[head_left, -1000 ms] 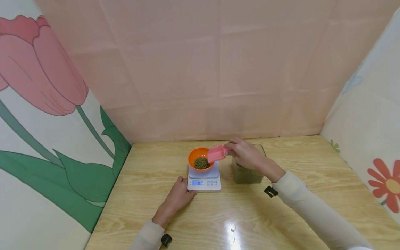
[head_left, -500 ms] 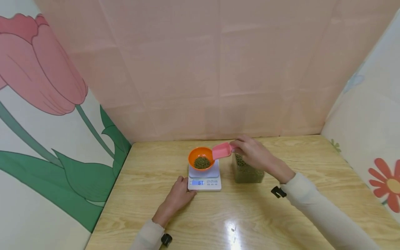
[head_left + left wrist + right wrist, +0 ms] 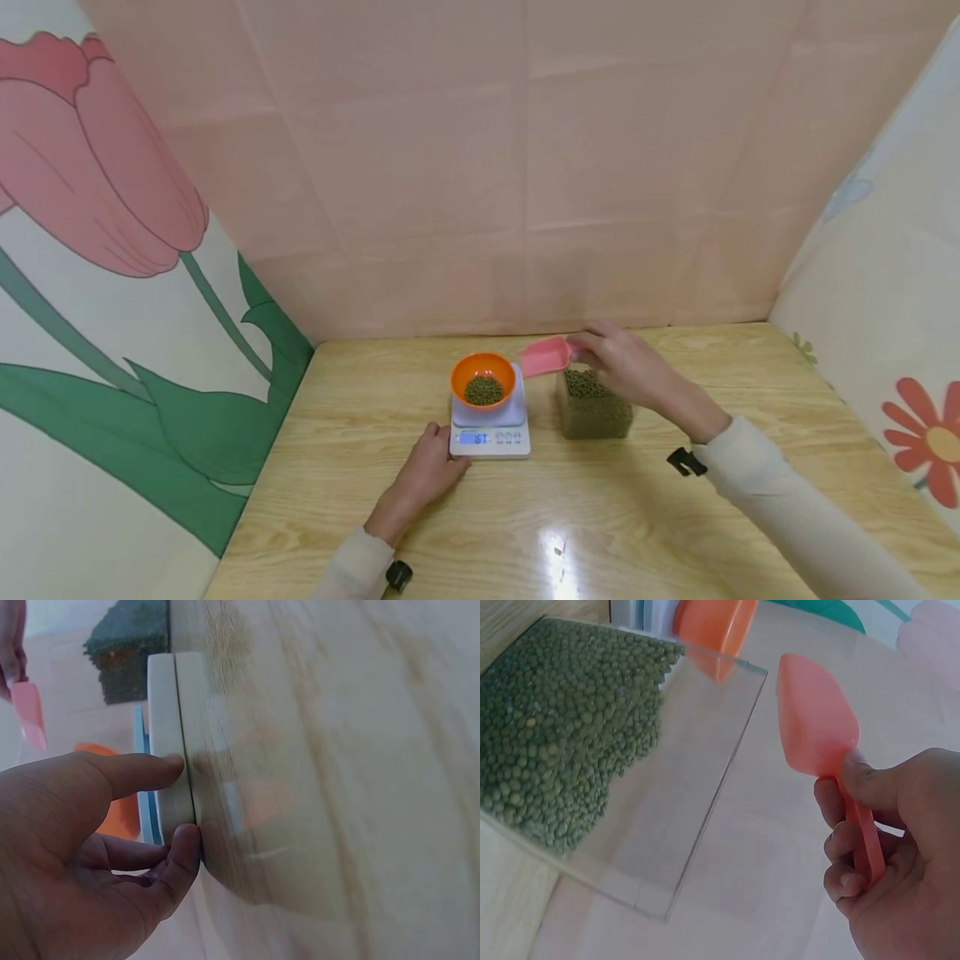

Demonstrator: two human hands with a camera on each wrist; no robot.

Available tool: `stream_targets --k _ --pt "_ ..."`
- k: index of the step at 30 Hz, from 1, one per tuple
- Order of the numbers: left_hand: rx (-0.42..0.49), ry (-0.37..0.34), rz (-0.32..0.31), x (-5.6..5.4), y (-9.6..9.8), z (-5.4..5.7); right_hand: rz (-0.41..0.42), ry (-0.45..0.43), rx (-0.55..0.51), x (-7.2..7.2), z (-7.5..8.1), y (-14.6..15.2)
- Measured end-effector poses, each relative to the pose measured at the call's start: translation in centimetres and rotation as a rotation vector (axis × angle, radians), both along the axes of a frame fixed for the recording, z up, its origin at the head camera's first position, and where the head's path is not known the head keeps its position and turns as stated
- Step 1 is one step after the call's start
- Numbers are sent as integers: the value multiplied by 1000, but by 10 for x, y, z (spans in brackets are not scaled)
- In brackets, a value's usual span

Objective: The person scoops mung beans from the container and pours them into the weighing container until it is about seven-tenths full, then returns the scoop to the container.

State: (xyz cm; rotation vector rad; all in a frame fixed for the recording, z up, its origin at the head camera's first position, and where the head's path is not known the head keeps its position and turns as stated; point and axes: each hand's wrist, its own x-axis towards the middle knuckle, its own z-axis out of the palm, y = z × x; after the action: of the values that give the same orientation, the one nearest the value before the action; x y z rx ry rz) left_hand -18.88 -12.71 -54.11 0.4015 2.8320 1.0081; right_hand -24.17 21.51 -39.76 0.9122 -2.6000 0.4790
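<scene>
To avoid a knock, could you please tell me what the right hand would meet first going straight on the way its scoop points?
Probably the orange bowl on the scale: the pink scoop in the right hand points toward it, though depth is unclear and the scoop might pass above.

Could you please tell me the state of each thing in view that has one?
Scale: display lit, digits too small to read surely.
Orange bowl: upright on the scale, partly filled with green beans.
Pink scoop: held up in the right hand, no beans visible inside.
Clear container: uncovered, partly filled with beans.
Left hand: holding the scale's corner.
</scene>
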Motion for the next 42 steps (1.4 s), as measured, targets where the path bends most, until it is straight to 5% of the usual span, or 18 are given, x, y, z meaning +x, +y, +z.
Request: stream_targets --k 15,34,42 --pt "0 3 -8 2 -1 3 -8 105 -12 2 5 24" --pt "-11 -2 0 2 -3 1 -81 -13 -11 5 6 50" --pt "-14 14 -1 2 -2 2 -78 69 12 5 1 62"
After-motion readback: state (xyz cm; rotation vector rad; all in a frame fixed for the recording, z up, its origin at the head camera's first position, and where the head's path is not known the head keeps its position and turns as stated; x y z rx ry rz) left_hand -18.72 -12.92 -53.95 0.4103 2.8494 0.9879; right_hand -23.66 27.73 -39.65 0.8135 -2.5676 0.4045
